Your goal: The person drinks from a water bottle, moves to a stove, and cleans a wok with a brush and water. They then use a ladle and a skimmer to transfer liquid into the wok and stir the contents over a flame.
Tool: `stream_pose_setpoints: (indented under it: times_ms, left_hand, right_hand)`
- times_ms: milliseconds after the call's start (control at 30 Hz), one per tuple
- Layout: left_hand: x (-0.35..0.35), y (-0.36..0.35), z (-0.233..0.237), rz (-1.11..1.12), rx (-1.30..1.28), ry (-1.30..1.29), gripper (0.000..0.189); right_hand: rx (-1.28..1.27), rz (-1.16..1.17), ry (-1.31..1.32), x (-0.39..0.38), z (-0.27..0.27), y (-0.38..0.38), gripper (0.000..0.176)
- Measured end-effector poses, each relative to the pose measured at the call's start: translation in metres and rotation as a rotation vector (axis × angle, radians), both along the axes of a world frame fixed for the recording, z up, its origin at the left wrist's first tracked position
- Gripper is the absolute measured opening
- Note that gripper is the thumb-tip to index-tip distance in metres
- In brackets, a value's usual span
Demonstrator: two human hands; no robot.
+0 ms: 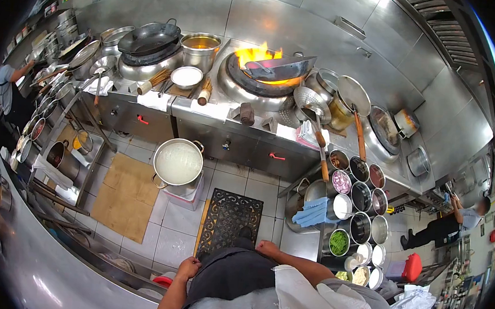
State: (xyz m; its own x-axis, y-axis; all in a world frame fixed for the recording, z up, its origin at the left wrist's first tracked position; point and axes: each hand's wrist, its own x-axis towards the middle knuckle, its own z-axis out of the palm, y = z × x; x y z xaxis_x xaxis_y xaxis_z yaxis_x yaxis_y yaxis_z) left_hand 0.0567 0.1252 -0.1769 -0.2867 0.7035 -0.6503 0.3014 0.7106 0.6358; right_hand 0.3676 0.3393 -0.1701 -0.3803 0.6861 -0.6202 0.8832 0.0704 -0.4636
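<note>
My left hand point(188, 266) is low beside my dark apron point(230, 277), its fingers curled in; whether it holds anything is too small to tell. On the other side of the apron, my right hand point(268, 249) is also closed, with no object visible in it. A white cloth point(320, 303) hangs over my right side. Ahead of me a wok point(282, 68) sits tilted over a burner point(254, 95) with tall orange flames point(258, 53) around it. A large pot of whitish liquid point(178, 162) stands on a low stand.
Metal ingredient containers point(362, 197) crowd the right, near a blue cloth point(311, 212). Ladles and strainers point(312, 104) lie along the stove. A black mat point(232, 211) and cardboard point(123, 197) cover floor tiles. One person point(455, 221) stands far right, another point(11, 92) far left.
</note>
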Motion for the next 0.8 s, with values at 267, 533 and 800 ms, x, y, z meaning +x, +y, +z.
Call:
stream_pose_setpoints:
  times_ms: [267,533,800]
  left_hand:
    - [0.000,0.002,0.009,0.014,-0.074,-0.026,0.029]
    - [-0.001,0.001,0.005,-0.007,-0.021,-0.001,0.030]
    - [-0.001,0.001,0.005,-0.013,-0.032,-0.008,0.031]
  right_hand:
    - [-0.024,0.011,-0.020,-0.002,0.005,0.000,0.032]
    - [-0.029,0.026,-0.012,-0.002,0.005,0.002,0.032]
    - [-0.024,0.026,0.012,0.000,0.001,0.002,0.029]
